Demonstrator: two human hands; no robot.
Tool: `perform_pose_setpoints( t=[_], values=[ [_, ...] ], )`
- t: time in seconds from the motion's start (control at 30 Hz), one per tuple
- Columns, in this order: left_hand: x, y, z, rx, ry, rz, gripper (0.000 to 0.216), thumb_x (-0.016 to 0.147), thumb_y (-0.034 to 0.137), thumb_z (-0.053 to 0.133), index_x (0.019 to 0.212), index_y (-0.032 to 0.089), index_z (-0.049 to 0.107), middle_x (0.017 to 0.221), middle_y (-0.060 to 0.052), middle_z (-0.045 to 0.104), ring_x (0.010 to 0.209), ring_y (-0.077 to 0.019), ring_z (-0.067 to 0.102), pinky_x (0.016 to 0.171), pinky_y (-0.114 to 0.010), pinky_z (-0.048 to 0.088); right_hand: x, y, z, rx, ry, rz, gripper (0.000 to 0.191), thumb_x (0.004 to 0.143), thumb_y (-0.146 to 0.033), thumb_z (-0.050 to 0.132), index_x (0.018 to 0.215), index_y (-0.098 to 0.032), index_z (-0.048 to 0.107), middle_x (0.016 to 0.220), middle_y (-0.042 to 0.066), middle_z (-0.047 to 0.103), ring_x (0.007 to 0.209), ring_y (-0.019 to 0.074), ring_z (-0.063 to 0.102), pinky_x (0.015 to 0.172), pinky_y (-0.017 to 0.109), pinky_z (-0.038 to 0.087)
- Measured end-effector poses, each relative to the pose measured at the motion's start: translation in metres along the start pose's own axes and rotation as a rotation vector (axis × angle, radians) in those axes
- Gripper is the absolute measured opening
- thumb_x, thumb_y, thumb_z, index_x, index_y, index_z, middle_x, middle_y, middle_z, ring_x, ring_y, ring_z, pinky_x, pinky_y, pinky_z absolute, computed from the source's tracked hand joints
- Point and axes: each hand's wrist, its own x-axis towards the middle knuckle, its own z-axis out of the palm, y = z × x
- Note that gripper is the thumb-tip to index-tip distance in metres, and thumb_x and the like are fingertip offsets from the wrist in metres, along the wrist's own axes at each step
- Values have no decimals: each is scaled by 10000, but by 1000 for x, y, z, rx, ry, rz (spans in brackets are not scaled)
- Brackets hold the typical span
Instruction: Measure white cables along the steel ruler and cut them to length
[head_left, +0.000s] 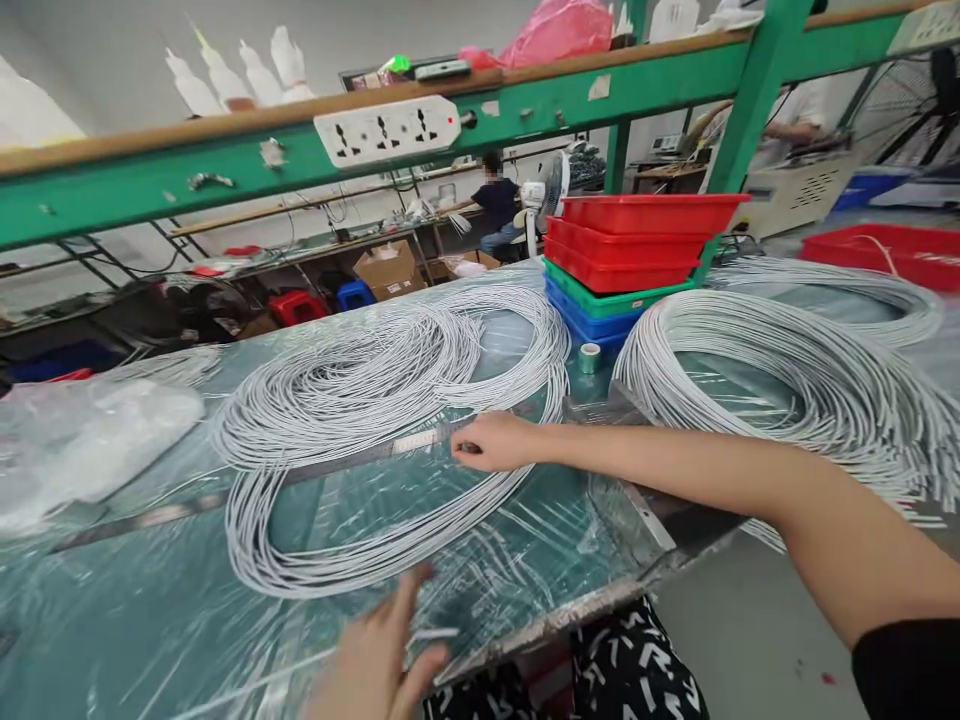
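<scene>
A big loose coil of thin white cable (375, 400) lies on the green bench under clear plastic film (150, 610). My right hand (495, 442) reaches across the bench and rests at the coil's near right side. Its fingers are curled down in a pinch on the white strands beside a long metal strip (225, 495). My left hand (375, 665) hovers low at the bench's near edge, blurred, with thumb and fingers spread apart and nothing in it. A second large white cable coil (787, 390) lies to the right.
Stacked red, green and blue trays (630, 265) stand behind the coils, with a small tape roll (589, 357) in front. A green shelf beam with a white power strip (388, 130) runs overhead. Crumpled plastic bag (82, 440) lies left. People work at benches behind.
</scene>
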Motion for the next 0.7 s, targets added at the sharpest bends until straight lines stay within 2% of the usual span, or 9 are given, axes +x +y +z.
perform_pose_setpoints(
  t=[0.07,0.13,0.23,0.3,0.37,0.43,0.53,0.6,0.7],
  values=[
    [43,38,10,-43,-39,110,361,1025,435,280,1315,280,429,993,-52,703,760,-216,672,636,-280,484,0,1,-2,-13,8,27,142,900,-225,519,853,-193,649,671,-30,621,559,113,467,556,250,256],
    [78,65,24,-30,-41,248,369,1051,369,193,1154,238,522,921,-43,673,731,-192,637,613,-264,427,0,3,-3,-34,11,50,133,890,-218,528,843,-192,650,676,-27,624,566,117,469,560,251,255],
    [114,90,50,-38,-14,437,471,1056,418,193,856,192,555,822,-36,620,693,-164,590,589,-255,359,0,5,-6,-62,28,74,135,885,-227,533,844,-194,657,692,-19,635,601,128,486,574,252,256],
    [126,100,67,-103,20,483,501,1047,468,224,770,184,530,766,-29,597,657,-150,566,581,-258,333,0,6,-7,-75,40,82,146,891,-236,526,849,-196,661,686,-17,631,601,131,484,576,253,251],
    [131,105,80,-201,82,424,506,1047,478,231,725,189,491,688,-15,564,594,-138,532,565,-266,311,0,6,-9,-85,53,92,140,887,-239,531,849,-197,659,691,-17,627,593,127,475,574,253,243],
    [132,105,88,-287,169,284,491,1054,463,217,702,202,441,602,4,507,528,-135,492,547,-278,284,1,7,-10,-84,58,104,126,879,-234,544,841,-194,656,703,-17,627,587,120,466,572,251,235],
    [132,102,88,-332,266,106,423,1057,405,191,767,217,434,566,22,461,497,-148,472,535,-290,251,2,6,-12,-50,30,97,132,891,-224,539,850,-178,656,697,-12,621,574,113,452,567,250,229],
    [134,101,83,-328,267,83,375,1057,365,191,848,213,462,616,19,495,532,-153,496,545,-283,264,3,6,-12,-31,15,95,152,907,-219,526,864,-167,661,680,-9,613,563,112,441,565,251,228],
    [139,103,77,-270,223,157,361,1055,326,226,887,197,519,729,-11,557,634,-156,537,581,-272,306,3,6,-11,-26,34,122,154,907,-222,532,871,-165,671,689,-6,618,567,111,437,571,250,225]
  ],
)
